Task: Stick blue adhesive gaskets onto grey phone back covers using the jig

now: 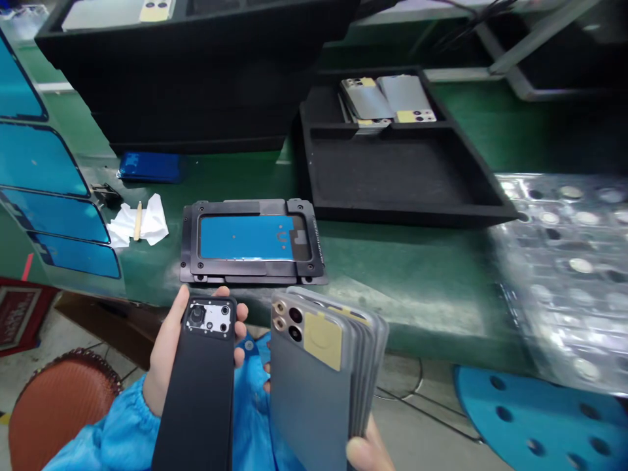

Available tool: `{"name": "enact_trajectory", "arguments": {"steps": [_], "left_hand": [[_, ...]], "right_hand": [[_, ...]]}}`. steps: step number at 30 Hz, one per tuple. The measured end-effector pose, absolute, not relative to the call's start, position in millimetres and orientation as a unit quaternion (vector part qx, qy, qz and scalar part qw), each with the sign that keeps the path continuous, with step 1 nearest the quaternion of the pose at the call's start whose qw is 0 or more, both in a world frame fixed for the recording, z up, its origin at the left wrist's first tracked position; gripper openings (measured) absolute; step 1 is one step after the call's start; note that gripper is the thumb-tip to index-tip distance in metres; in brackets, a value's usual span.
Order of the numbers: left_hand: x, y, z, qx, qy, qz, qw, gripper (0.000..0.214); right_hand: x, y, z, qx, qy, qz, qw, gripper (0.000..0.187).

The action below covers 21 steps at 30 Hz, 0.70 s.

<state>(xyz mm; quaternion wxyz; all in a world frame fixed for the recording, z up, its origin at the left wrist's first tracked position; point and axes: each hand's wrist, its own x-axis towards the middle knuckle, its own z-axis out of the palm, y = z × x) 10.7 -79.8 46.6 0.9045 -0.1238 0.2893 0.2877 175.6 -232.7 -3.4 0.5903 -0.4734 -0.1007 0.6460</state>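
My left hand (163, 360) is wrapped round a black phone-shaped block (199, 392), which has a silver plate with round camera parts at its top end. In my right hand (370, 450) is a stack of grey phone back covers (311, 399), fanned slightly apart. The front cover carries camera rings and a yellow sticker (322, 340). Just beyond both hands, a black frame fixture (252, 271) lies on the green bench with a blue film-covered sheet (240, 237) inside it. Neither hand touches the fixture.
A black tray (407, 212) holds more phone covers (407, 95) in its rear compartment. Stacked black trays (196, 91) stand at the back left. Blue film sheets (39, 160), a white tissue (154, 212) and a wooden stick (138, 221) lie left; a clear plastic blister tray (564, 281) sits right.
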Motion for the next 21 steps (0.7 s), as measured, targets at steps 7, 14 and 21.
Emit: {"name": "enact_trajectory", "arguments": {"steps": [7,14,21], "left_hand": [[8.7,-77.4,44.5,-0.157,0.266,0.273,0.911,0.08],[11.1,-74.9,41.7,-0.181,0.327,0.255,0.892,0.069],[8.4,-78.2,35.0,-0.155,0.299,0.258,0.906,0.044]], "right_hand": [[173.3,-223.2,3.8,-0.482,-0.103,0.645,0.584,0.068],[171.0,-217.9,3.8,-0.502,-0.12,0.618,0.593,0.064],[174.1,-217.9,-4.8,-0.517,-0.179,0.602,0.582,0.065]]}}
